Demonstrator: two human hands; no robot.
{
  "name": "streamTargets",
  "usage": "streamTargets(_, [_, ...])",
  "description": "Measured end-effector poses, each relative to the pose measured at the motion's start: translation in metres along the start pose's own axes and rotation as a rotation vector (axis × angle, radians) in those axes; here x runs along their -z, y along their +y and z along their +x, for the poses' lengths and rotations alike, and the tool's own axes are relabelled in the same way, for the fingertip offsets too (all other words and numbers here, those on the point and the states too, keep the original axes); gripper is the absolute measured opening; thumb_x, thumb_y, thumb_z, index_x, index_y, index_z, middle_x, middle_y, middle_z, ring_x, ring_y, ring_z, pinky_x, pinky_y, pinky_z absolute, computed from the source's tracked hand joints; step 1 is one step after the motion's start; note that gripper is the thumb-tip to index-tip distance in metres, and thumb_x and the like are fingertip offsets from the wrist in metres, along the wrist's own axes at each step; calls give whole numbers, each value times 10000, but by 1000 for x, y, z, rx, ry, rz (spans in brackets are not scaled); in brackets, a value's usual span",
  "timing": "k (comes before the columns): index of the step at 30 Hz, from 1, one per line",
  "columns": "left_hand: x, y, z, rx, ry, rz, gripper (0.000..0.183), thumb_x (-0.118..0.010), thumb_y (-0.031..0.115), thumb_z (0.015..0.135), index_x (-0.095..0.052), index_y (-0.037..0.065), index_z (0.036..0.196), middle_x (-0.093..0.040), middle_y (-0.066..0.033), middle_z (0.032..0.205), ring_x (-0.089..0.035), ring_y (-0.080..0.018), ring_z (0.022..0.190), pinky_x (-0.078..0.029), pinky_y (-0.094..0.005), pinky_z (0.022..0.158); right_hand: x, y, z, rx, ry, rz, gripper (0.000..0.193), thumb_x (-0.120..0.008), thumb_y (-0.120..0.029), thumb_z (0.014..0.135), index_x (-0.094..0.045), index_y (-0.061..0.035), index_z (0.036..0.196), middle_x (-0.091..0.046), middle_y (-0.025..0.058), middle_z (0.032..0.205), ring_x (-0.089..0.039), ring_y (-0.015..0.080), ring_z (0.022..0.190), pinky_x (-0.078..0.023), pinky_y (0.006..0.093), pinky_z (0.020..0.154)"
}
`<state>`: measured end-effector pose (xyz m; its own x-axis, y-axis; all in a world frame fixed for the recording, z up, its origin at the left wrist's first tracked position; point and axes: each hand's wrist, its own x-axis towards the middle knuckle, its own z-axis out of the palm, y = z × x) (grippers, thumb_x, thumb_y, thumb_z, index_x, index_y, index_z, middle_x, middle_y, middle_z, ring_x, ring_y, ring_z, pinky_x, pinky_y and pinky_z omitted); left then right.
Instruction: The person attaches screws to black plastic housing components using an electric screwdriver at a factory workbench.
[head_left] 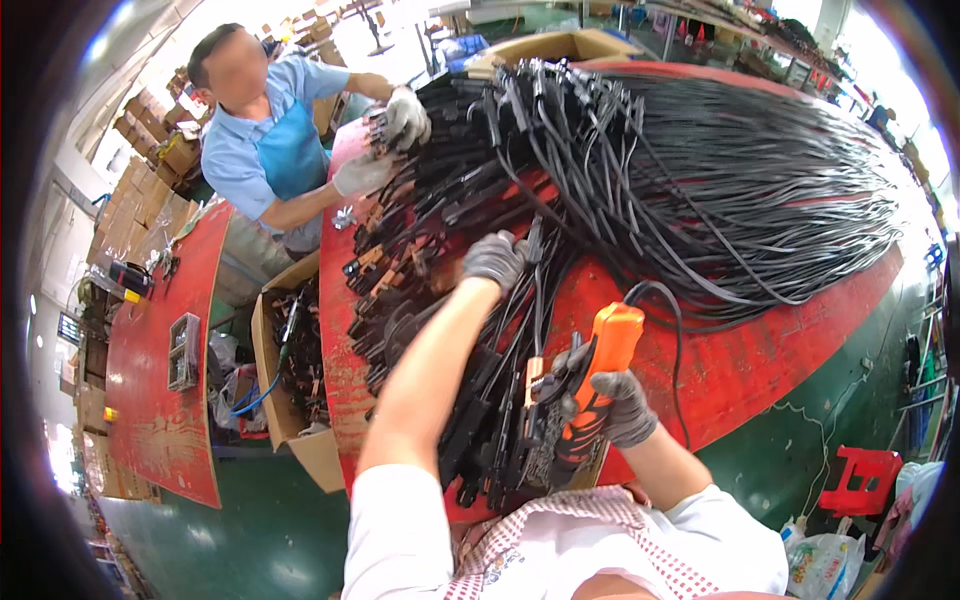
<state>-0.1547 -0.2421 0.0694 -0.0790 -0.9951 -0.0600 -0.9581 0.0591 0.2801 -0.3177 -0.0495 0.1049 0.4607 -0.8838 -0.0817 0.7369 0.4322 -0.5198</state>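
Observation:
My right hand (624,408), in a grey glove, is wrapped round an orange and black corded power tool (614,340). The tool stands tilted near the table's front edge, and its black cord loops up and off to the right. Farther off and to the left, my left hand (495,262), gloved the same way, has its fingers curled at a black cable (536,245) in the pile; the fingertips are partly hidden. Black cable pieces with copper-coloured ends (534,375) lie between my arms, beside the tool.
A large heap of black cables (740,190) spreads over the red table (740,370). Across it at the left, a co-worker's gloved hands (405,118) handle cable ends. An open cardboard box (262,345) of parts stands left, a red stool (862,480) at right.

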Motion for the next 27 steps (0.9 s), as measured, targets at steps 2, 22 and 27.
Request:
streamTargets(2, [-19,19,5,95,-29,-66,436,-406,421,790,-551,44,954,-566,-190,933,-538,-327,903,-426,-397,781,6,7,-5,20,42,-44,411,-667,-242,628,-492,-26,931,-550,113,872,-566,173,613,-486,278,547])
streamTargets(22, [-25,28,-161,226,-1123,-2098,236,-541,253,782,-577,37,871,-610,-97,795,-592,-215,709,-486,-335,638,21,-13,-38,151,-22,-16,401,-618,-236,666,-487,-1,964,-559,128,870,-565,174,608,-486,287,568])
streamTargets(27, [-1,56,-203,176,-1016,-2158,436,-544,363,773,-492,12,1027,-582,-122,907,-582,-216,793,-491,-359,706,27,-16,-48,135,145,-156,412,-610,-256,661,-469,1,951,-511,189,979,-571,187,599,-496,301,528])
